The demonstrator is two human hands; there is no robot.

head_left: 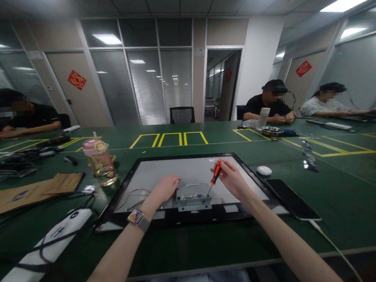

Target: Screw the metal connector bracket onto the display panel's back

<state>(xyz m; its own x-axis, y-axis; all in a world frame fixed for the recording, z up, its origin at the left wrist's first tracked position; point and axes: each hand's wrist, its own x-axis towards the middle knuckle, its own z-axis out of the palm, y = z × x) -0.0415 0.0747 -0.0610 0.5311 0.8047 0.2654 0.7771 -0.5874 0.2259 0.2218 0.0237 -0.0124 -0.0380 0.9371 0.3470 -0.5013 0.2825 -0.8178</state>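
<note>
A flat display panel (190, 166) with a black frame lies on the table, its grey back facing up. A metal bracket (194, 205) with connector ports sits at its near edge. My right hand (234, 178) is closed around an orange-and-black screwdriver (216, 173), tilted with its shaft pointing down to the bracket's right end. My left hand (167, 188) lies at the bracket's left side, fingers stretched forward and partly hidden; whether it presses on the bracket is unclear. Thin wires (132, 196) run over the panel left of that hand.
A pink-lidded bottle (99, 160), brown paper bag (33, 192) and white power strip (47, 249) wrapped in cable stand left. A phone (291, 198) on a cable and white earbud case (264, 170) lie right. Several people sit across the green table (195, 248).
</note>
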